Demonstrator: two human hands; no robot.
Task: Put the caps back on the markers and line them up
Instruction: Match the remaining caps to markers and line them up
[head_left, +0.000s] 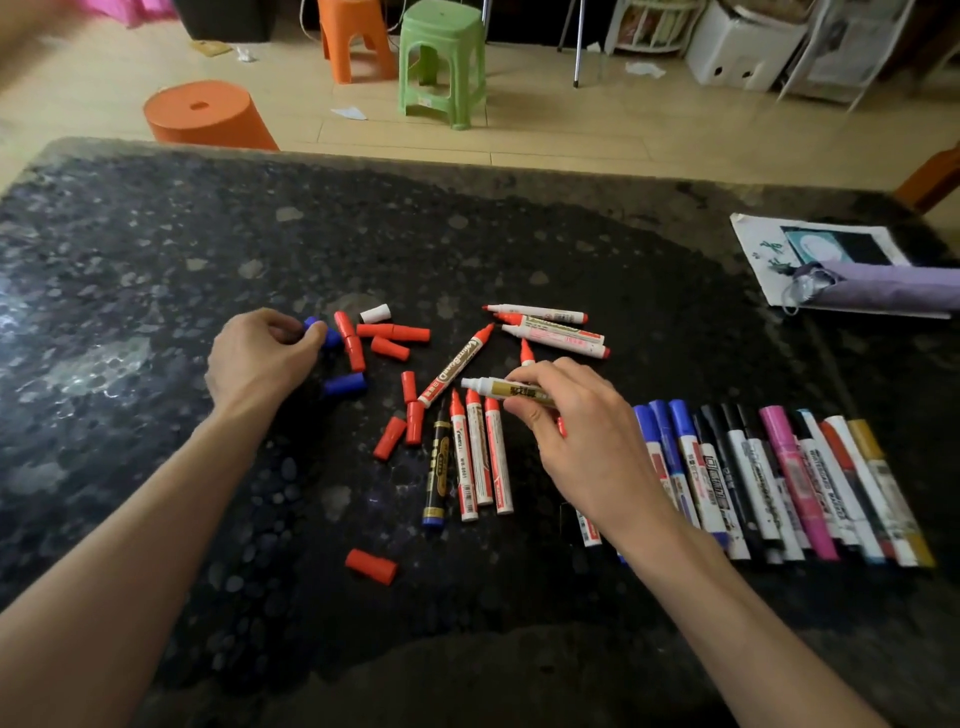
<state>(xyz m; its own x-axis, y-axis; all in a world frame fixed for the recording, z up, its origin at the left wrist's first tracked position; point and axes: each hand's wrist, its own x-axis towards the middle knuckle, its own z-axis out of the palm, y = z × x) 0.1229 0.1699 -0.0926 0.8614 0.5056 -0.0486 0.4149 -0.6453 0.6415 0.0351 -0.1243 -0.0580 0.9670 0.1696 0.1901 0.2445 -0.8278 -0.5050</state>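
While left hand (260, 358) pinches a half-hidden blue cap (332, 339), right hand (582, 431) grips a marker (493, 388).

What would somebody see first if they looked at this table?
Probably the red caps scattered across the middle of the dark table, among uncapped red markers. Next, the neat row of capped markers on the right. The right hand holds a gold marker while the left hand pinches a blue cap.
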